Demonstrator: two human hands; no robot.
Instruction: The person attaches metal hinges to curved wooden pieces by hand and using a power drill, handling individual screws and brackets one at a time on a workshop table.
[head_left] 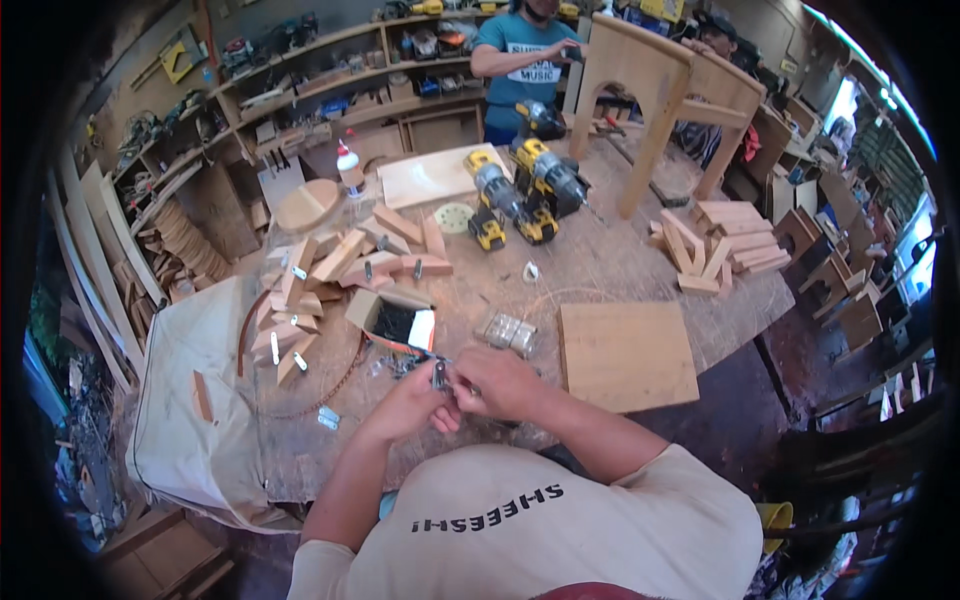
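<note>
My left hand (pixel 426 403) is closed round a small dark metal piece (pixel 439 374) at the table's near edge. My right hand (pixel 495 382) is closed beside it, its fingers gripping something small and metallic against that piece; I cannot make out exactly what. Just beyond my hands are an open cardboard box of dark screws (pixel 390 321), a clear compartmented case (pixel 505 333) and scattered small metal plates (pixel 328 415). To the right lies a square wooden board (pixel 625 355).
The worktable (pixel 740 320) bears wood blocks (pixel 340 255), yellow-black drills (pixel 545 180), a glue bottle (pixel 349 165), more blocks (pixel 730 250) and a wooden frame (pixel 635 130). A draped cloth (pixel 185 380) covers the left end. A co-worker in teal (pixel 510 60) and another person (pixel 715 45) are behind it.
</note>
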